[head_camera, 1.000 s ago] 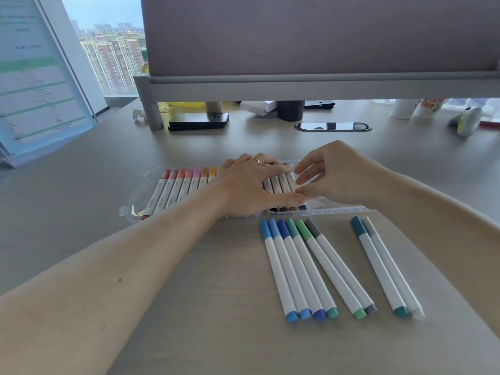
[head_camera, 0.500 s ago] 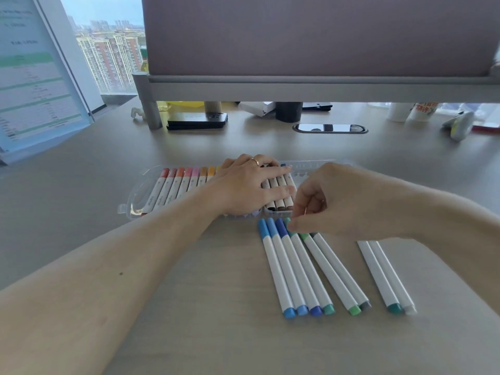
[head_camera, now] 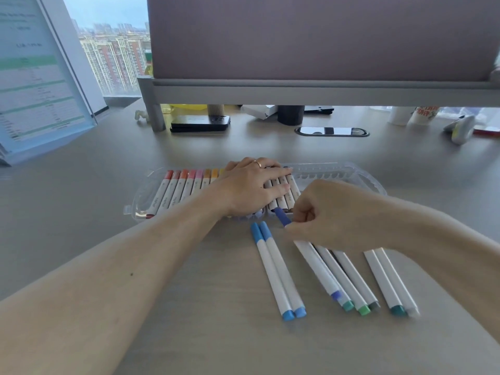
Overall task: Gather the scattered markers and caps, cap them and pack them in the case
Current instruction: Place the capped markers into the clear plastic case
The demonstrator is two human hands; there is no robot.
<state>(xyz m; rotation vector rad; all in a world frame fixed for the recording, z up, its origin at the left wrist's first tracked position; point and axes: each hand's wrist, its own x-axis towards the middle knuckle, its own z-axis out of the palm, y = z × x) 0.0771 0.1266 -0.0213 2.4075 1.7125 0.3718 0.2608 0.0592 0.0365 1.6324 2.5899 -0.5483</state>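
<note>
Filling the top of the view is 1 mauve fabric partition panel on a grey metal rail, and below it spreads 1 pale wood-grain desk.

On the desk lies 1 clear plastic marker case, long side facing the person, its right part holding no markers. Left of the left hand, 8 warm-coloured caps show in a row, running from red through pink to yellow. 4 more white barrels show under that hand's fingers; what its palm covers cannot be counted. The left hand lies flat, fingers straight, pressing on the packed markers, with 1 gold ring on a finger.

The right hand is just in front of the case, fingers curled, with fingertips and thumb pinching 1 white marker with a dark blue cap. The pinch sits right below the cap, so the cap pokes out to the left of the fingers, near the case's front edge. The long barrel trails back toward the person.

7 capped markers lie loose on the desk. 2 light blue ones lie side by side, touching. Next come 3 tipped teal, green and grey, partly under the held marker. Rightmost are 2 tipped dark teal and pale grey.
</note>
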